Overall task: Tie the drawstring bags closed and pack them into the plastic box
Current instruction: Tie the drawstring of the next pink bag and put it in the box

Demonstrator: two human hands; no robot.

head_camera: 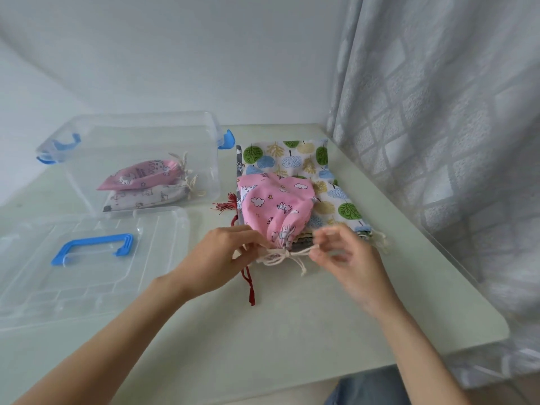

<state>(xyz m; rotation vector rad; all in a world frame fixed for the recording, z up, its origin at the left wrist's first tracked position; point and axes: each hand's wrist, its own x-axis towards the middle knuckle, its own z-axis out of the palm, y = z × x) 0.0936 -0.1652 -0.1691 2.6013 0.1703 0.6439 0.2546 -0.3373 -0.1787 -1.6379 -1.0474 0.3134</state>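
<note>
A pink drawstring bag (273,204) with a cloud and unicorn print lies on a stack of flat bags, its gathered neck toward me. Its cream drawstring (282,255) is knotted at the neck. My left hand (226,255) pinches the cord on the left side of the knot. My right hand (347,255) pinches the cord end on the right, slightly blurred. The clear plastic box (87,159) with blue latches stands at the back left; inside lie a tied pink bag (140,175) on top of a tied white printed bag (143,197).
The box's clear lid (90,273) with a blue handle lies flat at the front left. A tree-print bag (295,159) is the largest in the stack, with a red cord (250,287) trailing out. A patterned curtain (438,112) hangs along the table's right edge.
</note>
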